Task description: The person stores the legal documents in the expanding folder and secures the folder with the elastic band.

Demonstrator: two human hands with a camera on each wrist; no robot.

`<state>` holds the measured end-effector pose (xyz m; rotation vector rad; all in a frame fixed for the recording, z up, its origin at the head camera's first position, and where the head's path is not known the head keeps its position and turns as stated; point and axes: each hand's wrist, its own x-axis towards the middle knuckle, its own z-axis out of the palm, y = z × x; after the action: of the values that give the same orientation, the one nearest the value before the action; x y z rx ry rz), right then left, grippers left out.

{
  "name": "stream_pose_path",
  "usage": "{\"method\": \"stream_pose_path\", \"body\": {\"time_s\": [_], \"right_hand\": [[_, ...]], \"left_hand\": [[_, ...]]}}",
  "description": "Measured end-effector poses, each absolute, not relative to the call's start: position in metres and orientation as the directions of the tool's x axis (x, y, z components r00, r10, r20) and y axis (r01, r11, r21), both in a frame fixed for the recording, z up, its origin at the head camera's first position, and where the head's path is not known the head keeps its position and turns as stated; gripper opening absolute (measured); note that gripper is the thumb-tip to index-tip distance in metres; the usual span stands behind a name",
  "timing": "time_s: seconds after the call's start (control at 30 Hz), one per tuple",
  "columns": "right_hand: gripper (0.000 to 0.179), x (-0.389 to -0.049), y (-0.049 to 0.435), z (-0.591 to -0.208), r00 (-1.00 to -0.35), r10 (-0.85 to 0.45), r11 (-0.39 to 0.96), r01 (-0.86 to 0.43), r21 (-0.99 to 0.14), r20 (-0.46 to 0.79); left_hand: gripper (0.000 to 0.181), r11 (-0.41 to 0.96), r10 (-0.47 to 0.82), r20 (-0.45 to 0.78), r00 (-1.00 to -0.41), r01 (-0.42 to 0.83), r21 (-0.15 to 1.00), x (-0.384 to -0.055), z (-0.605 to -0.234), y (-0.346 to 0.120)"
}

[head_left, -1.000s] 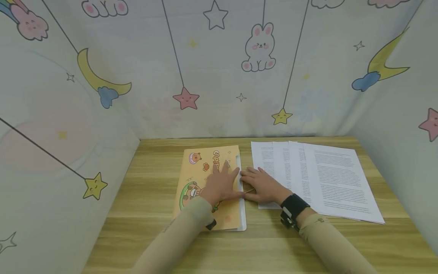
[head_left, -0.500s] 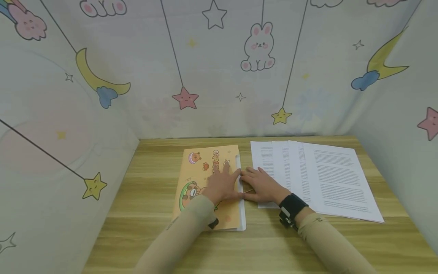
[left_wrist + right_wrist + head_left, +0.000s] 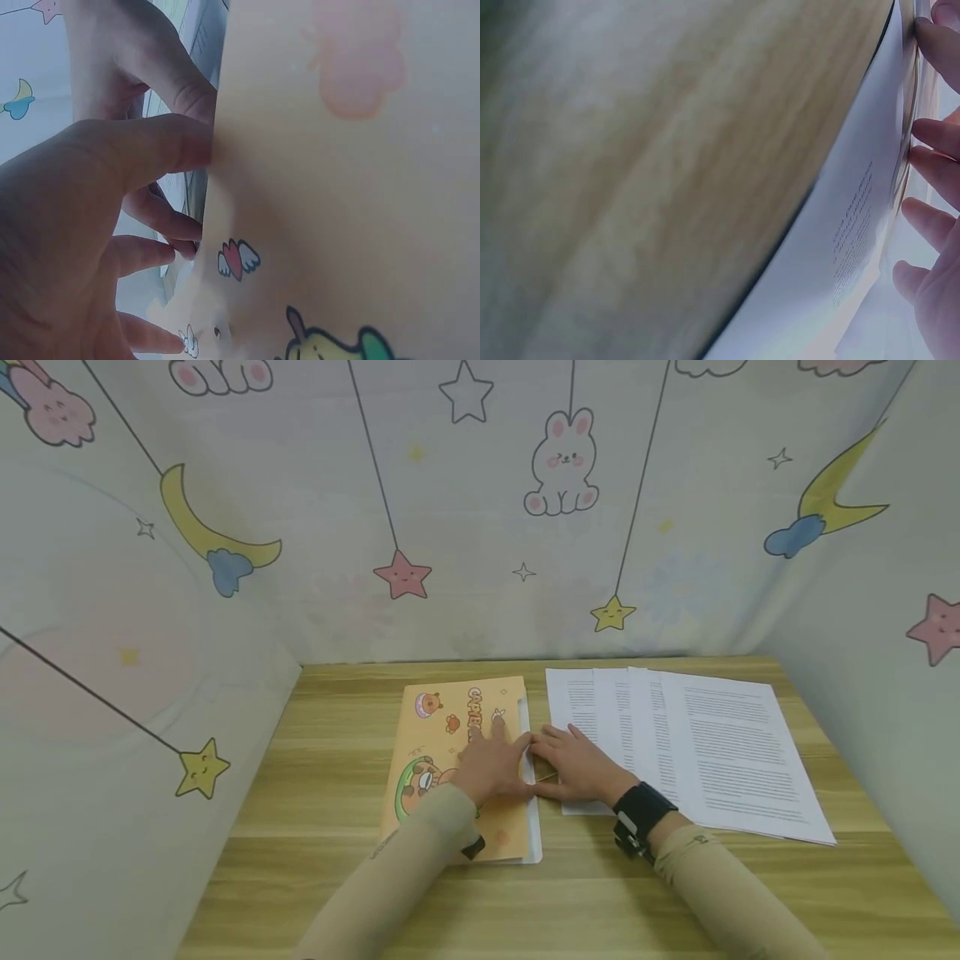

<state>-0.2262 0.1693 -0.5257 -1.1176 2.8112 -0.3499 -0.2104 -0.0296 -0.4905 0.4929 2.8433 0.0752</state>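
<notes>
In the head view a yellow-orange folder (image 3: 427,727) with cartoon animals lies flat on the table, a white edge showing along its right side. My left hand (image 3: 491,764) rests on its cover with fingers spread, the thumb at that right edge. My right hand (image 3: 581,768) touches the same edge with fingers and thumb, close to the left hand. A thin orange line (image 3: 547,777) shows between its thumb and fingers; what it is I cannot tell. Up close in the left wrist view, both thumbs meet at the border of the folder (image 3: 337,187).
Right of the folder, several overlapping printed sheets (image 3: 742,752) lie on the wood-grain table (image 3: 330,777); my right hand partly covers the nearest one. Curtains with printed stars, moons and a rabbit (image 3: 566,464) enclose the table at the back and both sides.
The head view has shifted slightly. Both hands stay at the folder's right edge, with hardly any movement against it.
</notes>
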Motion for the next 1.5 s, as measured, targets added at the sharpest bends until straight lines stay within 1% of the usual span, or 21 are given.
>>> {"method": "stream_pose_path", "body": {"time_s": [0.17,0.27,0.4,0.6,0.77,0.93,1.07,1.2,1.33,1.5], "right_hand": [[0.068,-0.227,0.171,-0.529,-0.722,-0.692,0.698,-0.674,-0.243,0.014],[0.068,-0.227,0.171,-0.529,-0.722,-0.692,0.697,-0.672,-0.251,0.013],[0.069,-0.226,0.17,-0.529,-0.726,-0.687,0.702,-0.664,-0.257,0.001],[0.067,-0.226,0.171,-0.529,-0.732,-0.682,0.707,-0.658,-0.258,-0.003],[0.066,-0.227,0.171,-0.529,-0.733,-0.68,0.707,-0.656,-0.265,-0.002],[0.064,-0.226,0.171,-0.528,-0.728,-0.685,0.697,-0.658,-0.285,0.003],[0.064,-0.226,0.17,-0.526,-0.733,-0.68,0.703,-0.647,-0.295,-0.013],[0.065,-0.226,0.17,-0.526,-0.737,-0.675,0.713,-0.644,-0.276,-0.024],[0.066,-0.226,0.17,-0.526,-0.737,-0.675,0.718,-0.644,-0.265,-0.034],[0.065,-0.225,0.169,-0.524,-0.737,-0.675,0.717,-0.643,-0.27,-0.038]], "left_hand": [[0.096,0.945,0.328,-0.247,-0.912,0.316,0.085,-0.213,-0.492,-0.026],[0.094,0.95,0.31,-0.253,-0.916,0.294,0.102,-0.214,-0.494,-0.022],[0.086,0.954,0.297,-0.26,-0.919,0.274,0.12,-0.215,-0.492,-0.018],[0.078,0.95,0.312,-0.263,-0.913,0.295,0.104,-0.217,-0.491,-0.017],[0.065,0.943,0.334,-0.254,-0.908,0.324,0.082,-0.218,-0.488,-0.017],[0.055,0.943,0.334,-0.251,-0.909,0.321,0.091,-0.218,-0.482,-0.018],[0.048,0.945,0.325,-0.228,-0.918,0.306,0.118,-0.217,-0.479,-0.02],[0.047,0.945,0.316,-0.199,-0.928,0.289,0.155,-0.215,-0.476,-0.022],[0.049,0.941,0.304,-0.191,-0.933,0.262,0.216,-0.215,-0.474,-0.026],[0.049,0.916,0.314,-0.19,-0.93,0.244,0.32,-0.219,-0.475,-0.031]]}}
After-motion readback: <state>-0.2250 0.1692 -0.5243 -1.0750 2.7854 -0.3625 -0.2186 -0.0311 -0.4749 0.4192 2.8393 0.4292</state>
